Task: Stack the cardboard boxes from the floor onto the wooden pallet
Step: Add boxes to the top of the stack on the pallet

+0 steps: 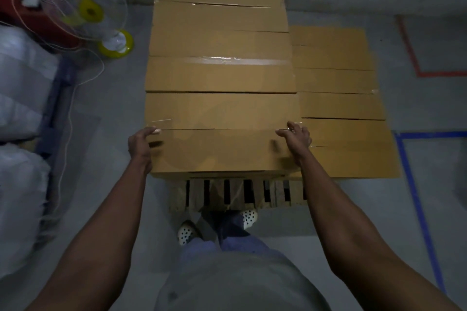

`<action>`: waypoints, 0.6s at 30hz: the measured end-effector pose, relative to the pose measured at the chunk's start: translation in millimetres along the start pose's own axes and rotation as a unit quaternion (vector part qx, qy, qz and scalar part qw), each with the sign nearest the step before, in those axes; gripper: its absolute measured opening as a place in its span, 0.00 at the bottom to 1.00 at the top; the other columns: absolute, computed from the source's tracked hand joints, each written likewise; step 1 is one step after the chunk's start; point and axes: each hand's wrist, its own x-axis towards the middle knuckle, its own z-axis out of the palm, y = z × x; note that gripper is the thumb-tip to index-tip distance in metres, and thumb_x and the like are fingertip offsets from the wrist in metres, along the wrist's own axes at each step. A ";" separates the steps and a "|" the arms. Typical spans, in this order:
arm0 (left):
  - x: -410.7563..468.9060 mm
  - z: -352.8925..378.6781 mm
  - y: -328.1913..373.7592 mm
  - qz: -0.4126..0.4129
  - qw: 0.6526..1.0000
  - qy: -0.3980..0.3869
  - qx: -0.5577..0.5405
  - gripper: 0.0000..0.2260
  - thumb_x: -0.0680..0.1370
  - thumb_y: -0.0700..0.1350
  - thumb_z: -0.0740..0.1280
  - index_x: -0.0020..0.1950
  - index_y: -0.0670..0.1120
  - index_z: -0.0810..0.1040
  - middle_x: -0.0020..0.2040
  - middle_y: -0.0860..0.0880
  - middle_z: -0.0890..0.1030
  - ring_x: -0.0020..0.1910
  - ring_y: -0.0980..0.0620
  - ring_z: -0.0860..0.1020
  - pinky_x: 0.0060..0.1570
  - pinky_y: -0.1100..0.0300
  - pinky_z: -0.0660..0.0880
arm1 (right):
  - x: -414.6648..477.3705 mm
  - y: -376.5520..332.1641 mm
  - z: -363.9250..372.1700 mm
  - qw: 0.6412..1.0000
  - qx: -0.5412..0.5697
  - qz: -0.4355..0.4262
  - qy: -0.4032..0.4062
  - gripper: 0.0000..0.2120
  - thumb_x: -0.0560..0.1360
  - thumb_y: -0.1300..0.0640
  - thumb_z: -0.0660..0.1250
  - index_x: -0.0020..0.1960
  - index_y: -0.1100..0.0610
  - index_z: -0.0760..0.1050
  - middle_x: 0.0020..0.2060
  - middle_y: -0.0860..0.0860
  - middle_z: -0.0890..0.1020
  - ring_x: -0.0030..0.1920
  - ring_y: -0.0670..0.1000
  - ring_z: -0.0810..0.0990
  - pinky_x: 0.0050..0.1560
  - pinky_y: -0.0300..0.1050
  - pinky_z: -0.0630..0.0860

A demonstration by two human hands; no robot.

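A tall stack of brown cardboard boxes stands on the wooden pallet (227,197). The nearest top box (222,134) is taped along its seam. My left hand (140,144) grips its left edge, fingers curled over the top. My right hand (297,137) grips its right edge the same way. Two more top boxes (219,68) lie behind it in a row. To the right, a lower row of boxes (341,108) sits beside the tall stack. Only the pallet's front slats show.
A standing fan (86,10) with a yellow base stands at the back left, its cord trailing over the floor. White sacks (20,108) lie along the left. Blue tape (417,209) and red tape (414,58) mark the grey floor on the right. My feet are at the pallet's front.
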 end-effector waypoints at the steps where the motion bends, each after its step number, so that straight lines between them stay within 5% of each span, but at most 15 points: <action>1: 4.9 -3.2 0.3 -0.001 1.000 0.004 -0.008 0.21 0.60 0.60 0.74 0.43 0.47 0.88 0.54 0.48 0.86 0.56 0.39 0.82 0.56 0.38 0.78 | 0.3 -0.4 1.6 1.000 0.002 -0.002 -0.002 0.33 0.70 0.39 0.70 0.74 0.41 0.69 0.80 0.50 0.57 0.79 0.56 0.52 0.73 0.62 0.53; 8: 10.5 -8.3 0.6 -0.005 1.000 -0.003 0.005 0.20 0.62 0.60 0.73 0.42 0.45 0.88 0.54 0.47 0.86 0.57 0.39 0.81 0.60 0.36 0.77 | -2.1 -4.6 3.6 1.000 0.007 -0.004 0.000 0.30 0.73 0.41 0.71 0.73 0.42 0.70 0.80 0.51 0.57 0.78 0.58 0.54 0.74 0.63 0.56; 15: -5.9 -3.8 2.3 0.016 0.999 -0.030 0.032 0.17 0.71 0.53 0.71 0.47 0.40 0.85 0.52 0.44 0.86 0.45 0.39 0.84 0.42 0.53 0.80 | -5.4 -5.7 8.5 1.000 0.006 0.003 0.007 0.31 0.72 0.41 0.71 0.73 0.39 0.69 0.81 0.50 0.53 0.79 0.59 0.52 0.75 0.65 0.53; 18: -7.1 -6.2 -1.7 0.025 0.997 -0.046 0.063 0.11 0.70 0.50 0.72 0.45 0.44 0.82 0.49 0.44 0.86 0.43 0.40 0.84 0.48 0.49 0.80 | -8.4 -1.6 12.8 1.000 -0.023 0.002 -0.002 0.35 0.71 0.40 0.72 0.75 0.37 0.65 0.82 0.49 0.48 0.80 0.58 0.49 0.75 0.68 0.50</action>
